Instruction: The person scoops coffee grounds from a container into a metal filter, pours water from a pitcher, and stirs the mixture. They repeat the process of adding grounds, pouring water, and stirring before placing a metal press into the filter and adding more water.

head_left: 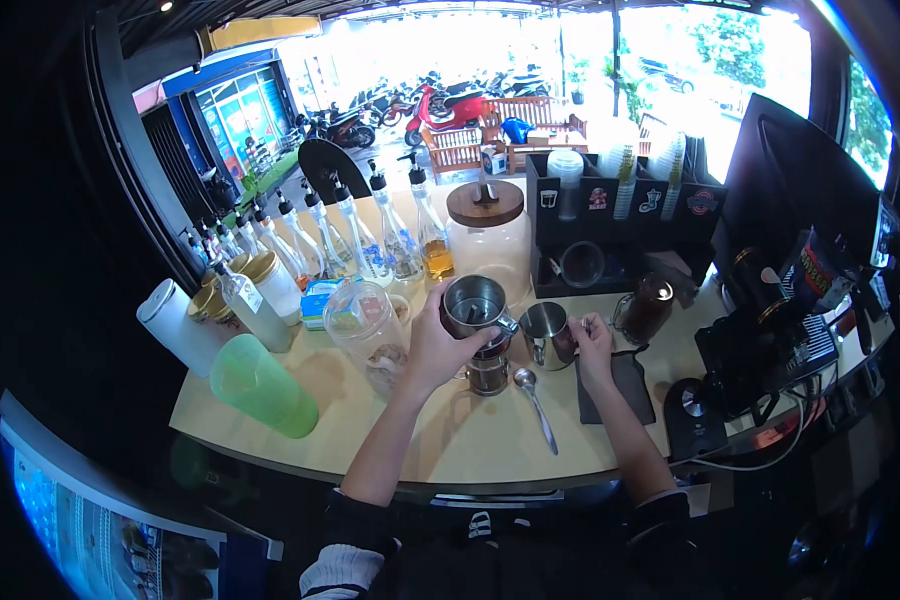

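Observation:
My left hand [442,345] is wrapped round a stainless steel milk pitcher [473,302], tilted so that its round mouth faces me. Just below it stands a glass vessel with a metal band [488,372], partly hidden by the pitcher. A second steel pitcher [547,336] is upright on the counter to the right. Close beside its rim, my right hand [594,350] has its fingers pinched together; what they hold is too small to make out. A metal spoon [538,410] lies on the counter between my forearms.
A clear plastic jug [365,325] and a green pitcher [260,385] are on the left. Several pump bottles [400,245] line the back beside a wooden-lidded jar [488,245]. A black cup organizer [625,225], dark cloth [615,388] and dark-filled jar [648,308] occupy the right.

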`<state>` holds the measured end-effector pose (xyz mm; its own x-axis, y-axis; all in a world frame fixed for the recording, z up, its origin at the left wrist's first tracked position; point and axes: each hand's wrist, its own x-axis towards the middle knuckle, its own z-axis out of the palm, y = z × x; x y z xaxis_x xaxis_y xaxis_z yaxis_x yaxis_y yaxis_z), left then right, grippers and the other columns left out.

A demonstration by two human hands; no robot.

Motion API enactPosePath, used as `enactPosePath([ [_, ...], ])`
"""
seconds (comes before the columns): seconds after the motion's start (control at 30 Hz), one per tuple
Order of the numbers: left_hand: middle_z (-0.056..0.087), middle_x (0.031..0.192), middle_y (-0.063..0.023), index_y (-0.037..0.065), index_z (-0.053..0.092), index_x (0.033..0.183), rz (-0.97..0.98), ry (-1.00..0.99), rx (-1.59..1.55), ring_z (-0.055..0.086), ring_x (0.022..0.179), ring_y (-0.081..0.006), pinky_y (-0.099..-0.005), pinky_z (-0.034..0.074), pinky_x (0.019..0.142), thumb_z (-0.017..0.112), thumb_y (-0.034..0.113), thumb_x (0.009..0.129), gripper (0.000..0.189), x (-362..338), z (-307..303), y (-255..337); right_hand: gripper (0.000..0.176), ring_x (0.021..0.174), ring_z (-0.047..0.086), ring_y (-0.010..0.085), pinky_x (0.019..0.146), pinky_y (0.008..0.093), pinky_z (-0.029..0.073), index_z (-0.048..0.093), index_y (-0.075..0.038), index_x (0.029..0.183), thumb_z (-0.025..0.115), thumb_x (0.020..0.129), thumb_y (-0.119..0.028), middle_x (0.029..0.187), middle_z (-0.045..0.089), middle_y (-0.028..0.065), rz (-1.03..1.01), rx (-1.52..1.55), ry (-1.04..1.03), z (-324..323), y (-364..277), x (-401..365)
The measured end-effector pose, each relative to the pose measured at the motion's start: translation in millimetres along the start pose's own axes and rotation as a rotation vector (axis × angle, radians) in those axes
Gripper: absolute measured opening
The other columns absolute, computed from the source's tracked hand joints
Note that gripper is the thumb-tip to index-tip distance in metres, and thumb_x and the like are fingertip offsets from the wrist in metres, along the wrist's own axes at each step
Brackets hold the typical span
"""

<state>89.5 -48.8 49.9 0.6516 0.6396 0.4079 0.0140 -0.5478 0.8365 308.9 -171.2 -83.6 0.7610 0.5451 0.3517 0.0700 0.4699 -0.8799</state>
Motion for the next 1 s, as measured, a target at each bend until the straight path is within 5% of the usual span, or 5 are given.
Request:
enactPosePath([
  [0.1,0.06,0.119,-0.0136,-0.002,0.045,0.13,0.0,0.009,0.039,0.06,0.11,-0.0215,-0.0347,0.046,0.099,0.087,0.017,0.065,0.079,-2,2,-4,0.021,0.066,0.046,0.0025,0.06,0.0194,0.035,0.046,-0.011,0.079,0.061,0.094,-0.012,0.072,0.05,-0.0047,0.022,0.05,-0.001,5,-4,-5],
  [0.2,0.061,0.119,-0.0134,-0.002,0.046,0.129,-0.002,0.005,0.032,0.06,0.11,-0.0212,-0.0352,0.046,0.098,0.087,0.018,0.066,0.078,-5,3,-3,0.024,0.066,0.048,0.0025,0.062,0.0177,0.043,0.043,-0.01,0.078,0.061,0.094,-0.01,0.073,0.053,-0.0037,0.018,0.05,-0.005,2,2,-5],
  [0.73,0.051,0.132,-0.0183,-0.001,0.035,0.14,0.131,0.138,-0.032,0.049,0.124,-0.0264,-0.0379,0.037,0.107,0.085,0.018,0.069,0.088,-23,22,-23,0.021,0.064,0.045,0.0043,0.058,0.0215,0.037,0.048,-0.006,0.08,0.056,0.097,-0.017,0.069,0.049,-0.0033,0.005,-0.168,-0.027,-2,7,-15],
  [1.0,0.045,0.136,-0.018,-0.001,0.033,0.14,0.369,0.294,0.14,0.044,0.128,-0.0281,-0.0413,0.035,0.107,0.076,0.018,0.076,0.079,-75,17,-28,0.017,0.069,0.05,0.009,0.063,0.0247,0.042,0.051,-0.003,0.091,0.053,0.097,-0.019,0.076,0.053,0.0003,0.013,-0.32,-0.038,-1,5,-15],
])
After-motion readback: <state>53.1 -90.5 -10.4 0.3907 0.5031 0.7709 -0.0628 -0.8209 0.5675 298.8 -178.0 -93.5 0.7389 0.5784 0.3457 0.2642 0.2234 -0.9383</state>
